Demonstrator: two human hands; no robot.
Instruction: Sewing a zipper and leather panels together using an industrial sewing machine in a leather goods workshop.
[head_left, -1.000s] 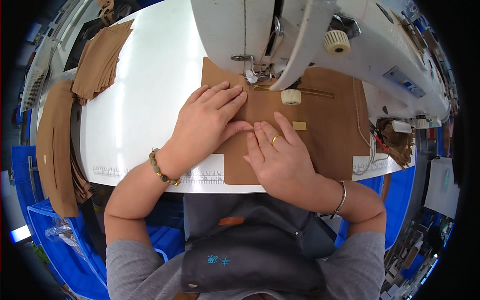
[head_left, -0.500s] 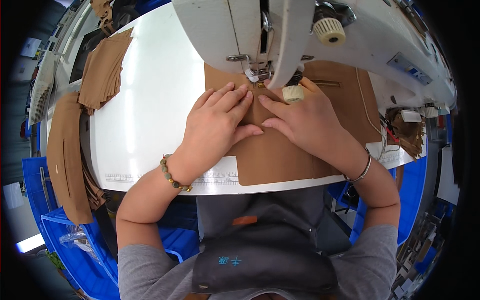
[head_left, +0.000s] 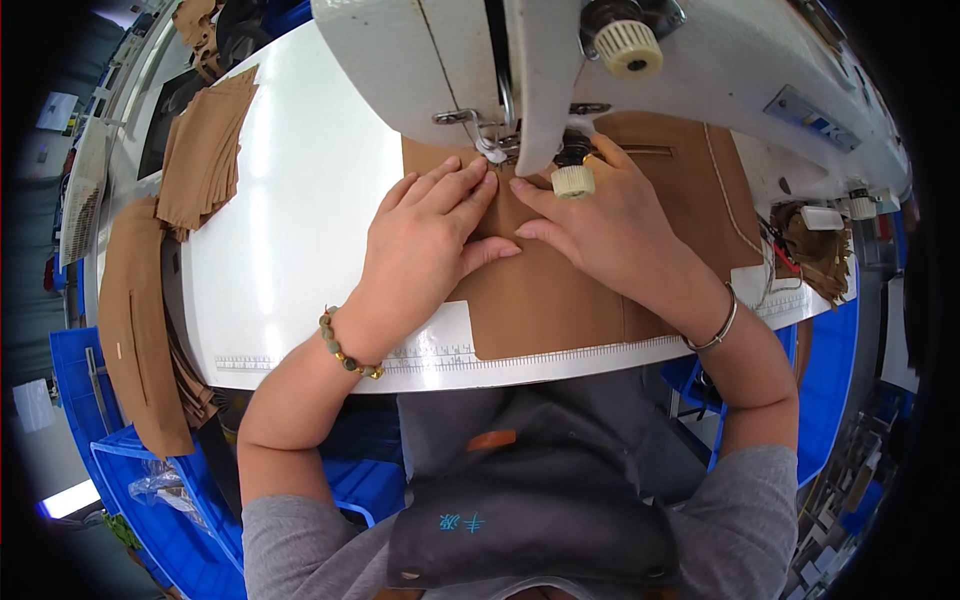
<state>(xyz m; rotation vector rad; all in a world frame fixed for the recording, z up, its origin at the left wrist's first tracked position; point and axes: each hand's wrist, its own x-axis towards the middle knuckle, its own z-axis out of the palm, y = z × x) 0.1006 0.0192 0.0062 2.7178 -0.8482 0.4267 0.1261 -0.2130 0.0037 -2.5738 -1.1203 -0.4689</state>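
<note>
Rests left hand (head_left: 425, 235) and right hand (head_left: 615, 210), spread palm-down, on broad brown leather-like panel (head_left: 555, 310) lying on glossy white bench (head_left: 300, 170) partly under white-painted sewing machine (head_left: 390, 60); probably light, soft, bendable, best held flat just in front of machine.

My wide, head-worn fisheye camera looks down from close above. It faces my bare left hand (head_left: 422, 238) and bare right hand (head_left: 622, 222).

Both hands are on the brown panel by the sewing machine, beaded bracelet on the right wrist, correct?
No, the head view shows the beaded bracelet on the left wrist. The left hand and right hand are indeed on the brown panel by the sewing machine.
</note>
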